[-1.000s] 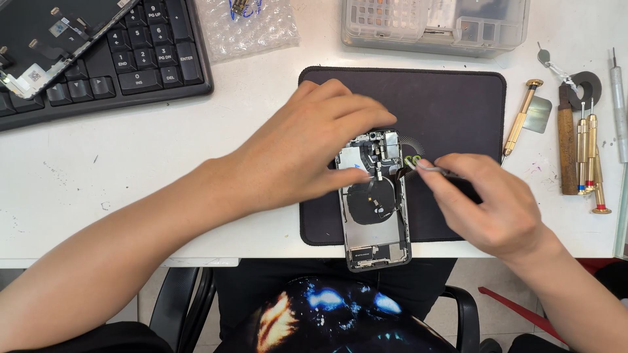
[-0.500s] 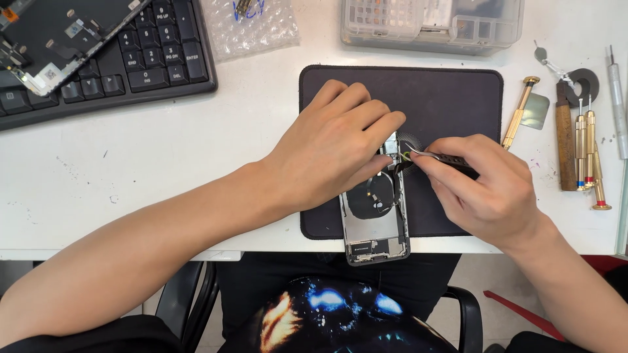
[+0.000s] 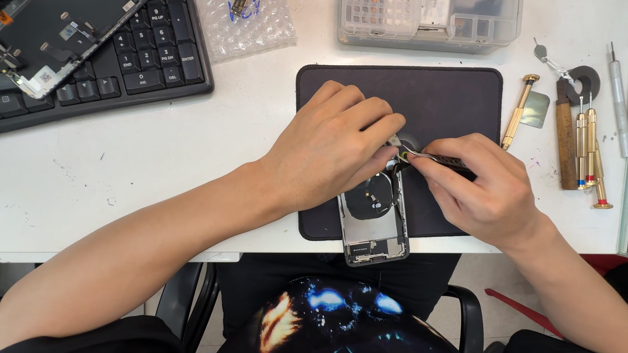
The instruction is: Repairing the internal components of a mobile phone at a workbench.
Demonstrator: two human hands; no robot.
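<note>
Phone [image 3: 374, 222] under left fingers [image 3: 366, 131]

A single head-worn view is being taken from above, facing steeply down and close over the white desk [image 3: 131, 163]; the near desk edge is being framed low.

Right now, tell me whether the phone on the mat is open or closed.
Open. The phone lies on the dark mat with no screen fitted; a round black coil and internal parts show inside its frame.
</note>
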